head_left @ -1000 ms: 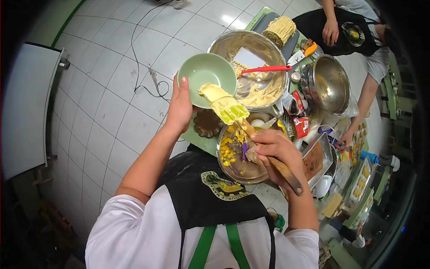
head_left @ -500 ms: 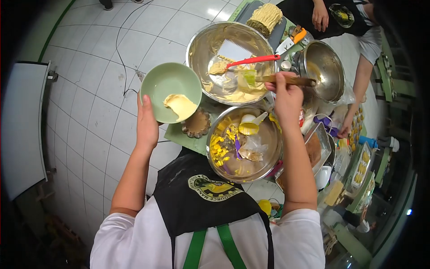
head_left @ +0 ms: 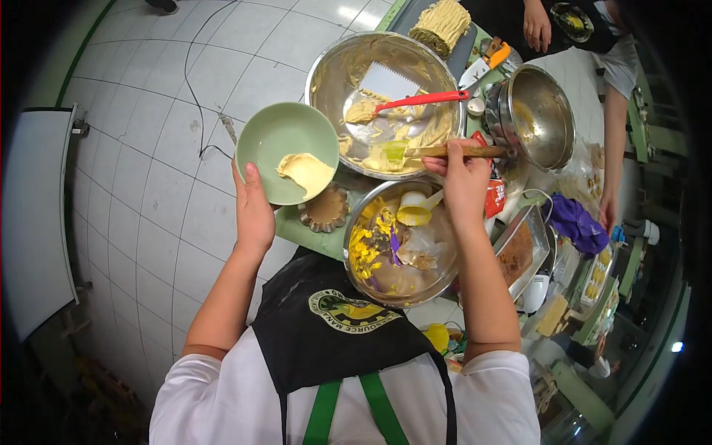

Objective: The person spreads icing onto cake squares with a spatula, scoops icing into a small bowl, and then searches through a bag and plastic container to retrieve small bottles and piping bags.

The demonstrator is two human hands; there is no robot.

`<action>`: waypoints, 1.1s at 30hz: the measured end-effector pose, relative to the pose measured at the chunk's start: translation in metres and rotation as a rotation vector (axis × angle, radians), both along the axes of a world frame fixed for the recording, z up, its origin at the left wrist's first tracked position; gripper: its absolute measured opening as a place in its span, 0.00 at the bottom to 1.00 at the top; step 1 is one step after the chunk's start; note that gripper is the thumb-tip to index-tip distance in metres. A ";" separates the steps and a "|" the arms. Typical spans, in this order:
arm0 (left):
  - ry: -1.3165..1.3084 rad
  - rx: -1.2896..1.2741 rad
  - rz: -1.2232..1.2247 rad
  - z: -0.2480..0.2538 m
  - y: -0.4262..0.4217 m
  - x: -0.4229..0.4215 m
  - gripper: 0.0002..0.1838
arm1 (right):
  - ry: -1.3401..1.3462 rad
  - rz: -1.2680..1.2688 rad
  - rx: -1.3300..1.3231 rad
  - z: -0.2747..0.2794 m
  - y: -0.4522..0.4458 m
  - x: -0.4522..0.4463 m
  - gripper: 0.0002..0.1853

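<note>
My left hand [head_left: 254, 211] grips the rim of a light green bowl [head_left: 278, 137], tilted toward me, with a dollop of pale yellow cream [head_left: 309, 175] inside. In my right hand [head_left: 466, 182] is a spatula [head_left: 475, 151] with a wooden handle and a yellow-green blade. Its blade rests low inside a large steel mixing bowl [head_left: 326, 126] smeared with cream. A red-handled spatula [head_left: 423, 99] and a white toothed scraper [head_left: 386, 83] also lie in that bowl. Nearer me, a second steel bowl [head_left: 437, 293] holds yellow scraps, a measuring cup [head_left: 415, 208] and crumpled plastic.
A fluted tin [head_left: 325, 209] sits left of the nearer bowl. Behind are a cream-covered roll cake [head_left: 440, 27], an orange-handled knife [head_left: 486, 65] and stacked steel bowls [head_left: 540, 119]. Rightward lie a cake pan [head_left: 519, 248] and purple cloth [head_left: 577, 225]. Another person's arm [head_left: 612, 159] reaches in.
The spatula in my right hand has moved left and down in the mixing bowl. My left hand and the green bowl shifted slightly right. The other person's purple cloth is now more visible.
</note>
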State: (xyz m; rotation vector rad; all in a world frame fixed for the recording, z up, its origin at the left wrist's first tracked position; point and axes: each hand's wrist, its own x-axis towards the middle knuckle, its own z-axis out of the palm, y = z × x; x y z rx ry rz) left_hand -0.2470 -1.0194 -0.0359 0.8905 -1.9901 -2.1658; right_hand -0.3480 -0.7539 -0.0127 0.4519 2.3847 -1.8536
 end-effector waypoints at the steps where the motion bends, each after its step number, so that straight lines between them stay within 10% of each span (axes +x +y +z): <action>1: -0.001 0.003 -0.001 0.000 -0.001 0.000 0.31 | 0.040 -0.058 -0.119 0.000 0.002 0.001 0.10; 14: 0.066 0.043 0.006 -0.008 0.003 0.001 0.29 | 0.205 0.095 0.168 0.003 0.006 0.012 0.10; 24: 0.132 0.011 -0.007 0.001 0.014 -0.002 0.29 | 0.111 -0.138 -0.519 0.048 -0.006 0.033 0.10; 33: -0.039 0.466 -0.111 0.038 0.011 -0.025 0.33 | 0.852 0.838 0.263 0.090 0.000 0.112 0.12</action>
